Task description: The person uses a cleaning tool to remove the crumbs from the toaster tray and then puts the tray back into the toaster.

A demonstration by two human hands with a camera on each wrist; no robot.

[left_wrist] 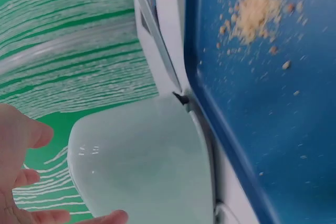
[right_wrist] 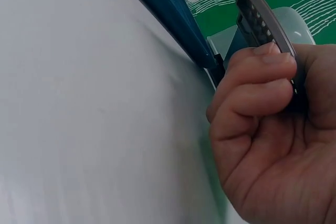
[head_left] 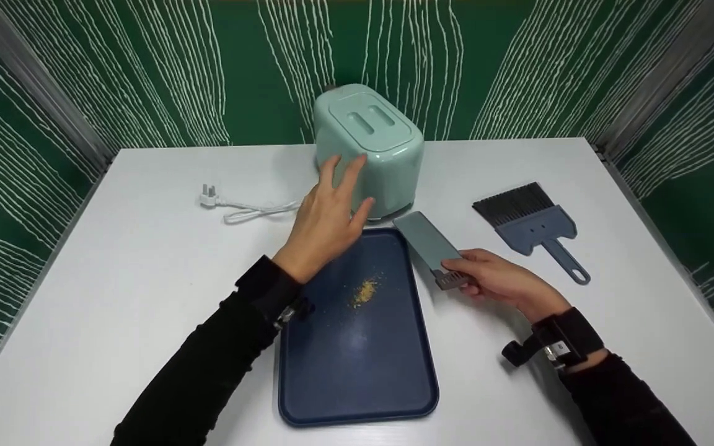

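Note:
A mint-green toaster [head_left: 369, 148] stands at the back of the white table, two slots in its top. My left hand [head_left: 326, 217] is in front of its near side, fingers spread and holding nothing. In my right hand [head_left: 506, 279] is a flat grey-green crumb tray [head_left: 428, 238], pinched by its dark slotted end [right_wrist: 257, 19] between thumb and fingers. The crumb tray slants, its far end close to the toaster's lower front corner. Beside it lies a dark blue tray [head_left: 357, 371] with a small heap of yellowish crumbs [head_left: 364, 291] on it.
A blue-grey brush [head_left: 537, 226] with black bristles lies on the right of the table [head_left: 146, 297]. To the toaster's left, a white power cord [head_left: 258, 209] ends in a plug [head_left: 208, 197]. Green walls with white streaks close in the back and sides.

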